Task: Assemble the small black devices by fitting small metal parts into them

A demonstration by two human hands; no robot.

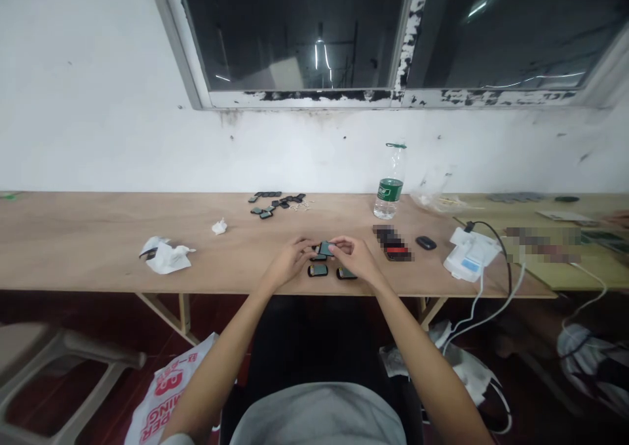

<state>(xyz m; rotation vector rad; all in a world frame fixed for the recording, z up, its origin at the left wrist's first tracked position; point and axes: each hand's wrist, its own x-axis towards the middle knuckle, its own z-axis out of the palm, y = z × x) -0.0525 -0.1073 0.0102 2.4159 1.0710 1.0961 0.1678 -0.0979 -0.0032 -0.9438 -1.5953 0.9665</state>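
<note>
A small dark flat rectangular piece with a grey-green face (325, 249) is held just above the table's front part. My right hand (354, 256) pinches its right side between thumb and fingers. From the other side, my left hand (293, 260) has its fingers curled against the left edge. Partly hidden beneath is a similar black piece (319, 257). Closer to the front edge lie two black rounded pieces with grey-green faces, one on the left (318, 271) and one on the right (346, 274), the latter partly covered by my right hand.
Several similar black pieces (266, 214) and small pale bits (301, 206) lie at the back. Right of my hands are a pixelated dark object (393, 243), a black oval object (425, 242), a water bottle (390, 193) and a white power strip (464, 261). Crumpled tissue (170, 258) lies left.
</note>
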